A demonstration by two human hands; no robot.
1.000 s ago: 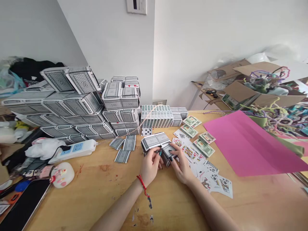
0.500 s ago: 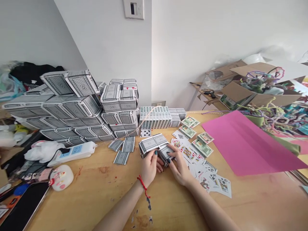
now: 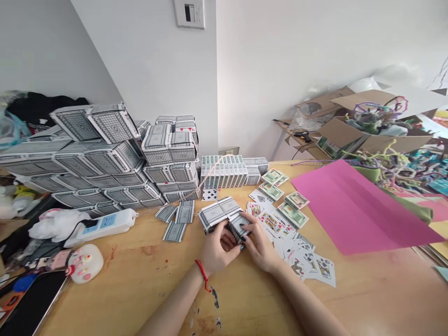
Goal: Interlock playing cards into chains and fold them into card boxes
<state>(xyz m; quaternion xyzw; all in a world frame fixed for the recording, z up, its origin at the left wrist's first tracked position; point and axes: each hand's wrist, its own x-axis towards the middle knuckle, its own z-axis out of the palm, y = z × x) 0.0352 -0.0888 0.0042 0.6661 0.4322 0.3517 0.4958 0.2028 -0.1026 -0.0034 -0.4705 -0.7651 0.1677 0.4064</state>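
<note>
wooden surface (image 3: 140, 284), pale and stained, dark flecks near the left forearm. block of folded cards (image 3: 220, 210) sits on it right at the fingertips, patterned backs outward. right hand (image 3: 259, 243) grasps the block's nearer, smaller section, fingers over its top and side; left hand (image 3: 219, 249) has fingers curled against the near side, thumb reaching toward the right hand; cannot tell whether it grips. loose card backs (image 3: 177, 219) left of the hands; face-up cards (image 3: 275, 224) right of them, green-printed bundles (image 3: 294, 215) just past those. pink sheet (image 3: 360, 205) farther right. beyond the hands: row of green-edged packs (image 3: 224, 171); to their left, tall stacks of card boxes (image 3: 105, 161), power strip (image 3: 108, 225) in front. far right of the hands, open cardboard box (image 3: 381, 140) with coloured strands. pale wall (image 3: 280, 56) behind everything, switch plate (image 3: 190, 13) high up.
</note>
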